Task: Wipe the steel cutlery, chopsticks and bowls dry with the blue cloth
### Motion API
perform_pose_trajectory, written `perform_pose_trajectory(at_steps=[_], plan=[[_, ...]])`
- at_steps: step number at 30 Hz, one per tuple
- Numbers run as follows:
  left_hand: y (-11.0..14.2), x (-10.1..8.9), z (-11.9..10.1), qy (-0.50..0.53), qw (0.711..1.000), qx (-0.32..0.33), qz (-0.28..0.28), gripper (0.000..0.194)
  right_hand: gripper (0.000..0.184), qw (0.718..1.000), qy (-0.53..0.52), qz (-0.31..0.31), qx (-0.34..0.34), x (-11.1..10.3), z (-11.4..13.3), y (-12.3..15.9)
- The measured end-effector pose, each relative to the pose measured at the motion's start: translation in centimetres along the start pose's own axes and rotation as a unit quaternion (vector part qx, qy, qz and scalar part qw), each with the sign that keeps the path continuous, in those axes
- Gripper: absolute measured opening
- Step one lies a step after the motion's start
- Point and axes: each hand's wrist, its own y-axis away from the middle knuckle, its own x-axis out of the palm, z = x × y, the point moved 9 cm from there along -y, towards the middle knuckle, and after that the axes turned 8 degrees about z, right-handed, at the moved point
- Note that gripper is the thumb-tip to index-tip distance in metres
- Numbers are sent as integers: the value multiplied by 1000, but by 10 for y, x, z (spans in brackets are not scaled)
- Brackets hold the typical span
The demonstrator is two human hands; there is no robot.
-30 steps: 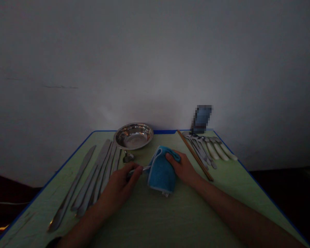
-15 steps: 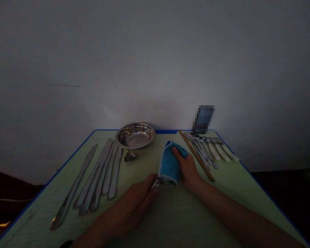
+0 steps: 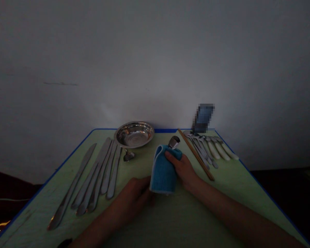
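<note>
blue cloth (image 3: pixel 163 174) folded about metal utensil (image 3: pixel 174 142), held to right of steel bowl (image 3: pixel 134 139) and nearer than it; utensil's shiny end pokes out past cloth's top. right hand (image 3: pixel 184 169) closed on cloth, thumb across front. left hand (image 3: pixel 137 193) curled at cloth's lower left edge; fingertips hidden, cannot tell how tight or on what. knives (image 3: pixel 90 189) left and nearer than bowl. chopsticks (image 3: pixel 196 155), white-handled cutlery (image 3: pixel 223 152) right of bowl.

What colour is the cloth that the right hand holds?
The cloth is blue with a pale edge; head view.
</note>
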Motion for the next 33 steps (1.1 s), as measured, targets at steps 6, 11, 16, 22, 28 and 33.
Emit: perform_pose_trajectory(at_steps=[6,11,16,22,28,33], plan=[[4,-7,2,9,1000,-11,-16,37,34,995,-74,-52,-38,-17,2,-9],[11,-23,0,-18,997,14,-73,41,34,993,-1,-88,-76,-29,7,-11],[25,-54,5,-57,976,-15,-208,45,38,985,91,-93,-113,-31,14,-11],[60,-107,1,-36,918,-62,-390,39,41,963,220,-75,-136,-23,30,0],[48,-96,-11,64,936,-29,-345,39,62,903,396,91,-138,24,46,25],[8,-46,-19,110,970,3,-217,42,37,929,283,126,-202,37,80,48]])
